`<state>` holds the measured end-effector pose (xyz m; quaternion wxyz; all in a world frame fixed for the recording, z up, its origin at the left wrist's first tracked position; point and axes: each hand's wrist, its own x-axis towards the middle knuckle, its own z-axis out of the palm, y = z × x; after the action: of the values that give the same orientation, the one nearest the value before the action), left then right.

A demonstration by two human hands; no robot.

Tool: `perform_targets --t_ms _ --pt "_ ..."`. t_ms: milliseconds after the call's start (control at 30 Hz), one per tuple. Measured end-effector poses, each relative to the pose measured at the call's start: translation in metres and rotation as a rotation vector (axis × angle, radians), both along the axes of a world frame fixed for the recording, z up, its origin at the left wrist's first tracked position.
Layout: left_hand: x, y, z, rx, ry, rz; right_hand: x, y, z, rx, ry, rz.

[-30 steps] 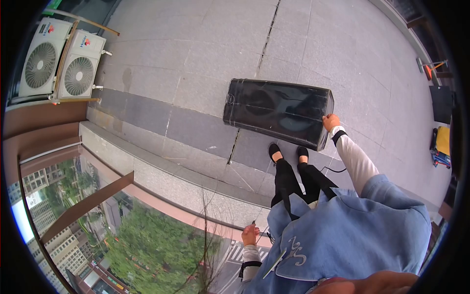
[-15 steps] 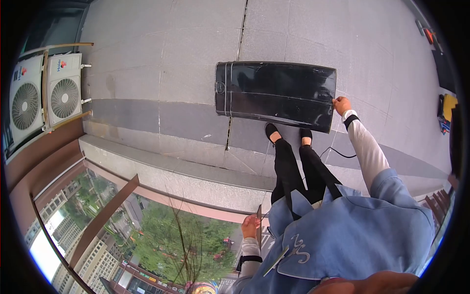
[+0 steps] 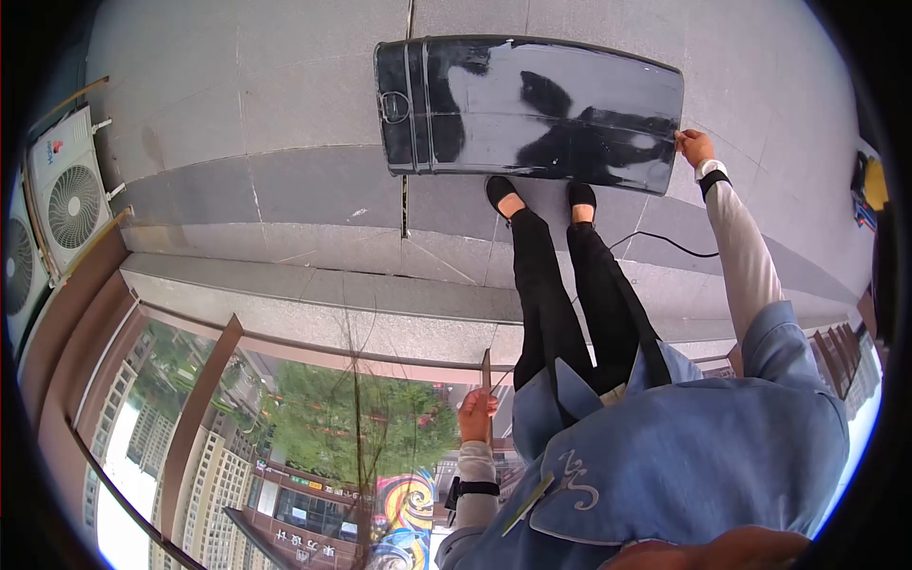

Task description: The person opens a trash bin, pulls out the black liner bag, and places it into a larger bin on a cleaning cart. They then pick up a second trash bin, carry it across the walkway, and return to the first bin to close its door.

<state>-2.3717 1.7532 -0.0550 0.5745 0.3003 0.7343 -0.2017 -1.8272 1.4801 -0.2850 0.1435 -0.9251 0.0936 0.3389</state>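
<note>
A long, glossy black bin-like container [image 3: 560, 114] lies on its side on the paving, with a ring and raised bands at its left end. My right hand [image 3: 695, 146] pinches the rim at its right end. Well below it and to the left, my left hand [image 3: 477, 415] is closed beside a brown railing post. Its fingers are curled, and what they hold cannot be made out. A black cable [image 3: 665, 239] curves over the ground to the right of my legs.
My black shoes [image 3: 502, 195] stand close to the container's lower side. A low stone ledge [image 3: 313, 294] and a glazed railing run along the lower left, with thin twigs [image 3: 358, 408] before it. Air-conditioner units [image 3: 71, 195] stand at the far left. Yellow and blue items [image 3: 869, 185] lie far right.
The container and my right hand on it appear higher in the view, and the surroundings have shifted with the camera. My left hand is still closed by the post, slightly higher and further left.
</note>
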Motion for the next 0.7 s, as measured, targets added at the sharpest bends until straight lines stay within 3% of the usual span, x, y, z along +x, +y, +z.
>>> perform_targets --t_ms 300,367,400,700 --pt "-0.003 -0.008 -0.017 -0.056 0.009 0.027 0.005 -0.033 -0.046 -0.052 0.117 -0.127" --pt "-0.002 -0.010 -0.024 -0.068 0.016 0.047 0.003 -0.031 -0.044 -0.029 0.057 0.163" --pt "-0.002 -0.011 -0.026 -0.062 0.018 0.041 0.004 -0.029 -0.043 -0.002 0.110 -0.239" --pt "-0.002 -0.010 -0.029 -0.035 -0.003 0.077 0.007 -0.015 -0.018 0.060 0.153 -0.239"
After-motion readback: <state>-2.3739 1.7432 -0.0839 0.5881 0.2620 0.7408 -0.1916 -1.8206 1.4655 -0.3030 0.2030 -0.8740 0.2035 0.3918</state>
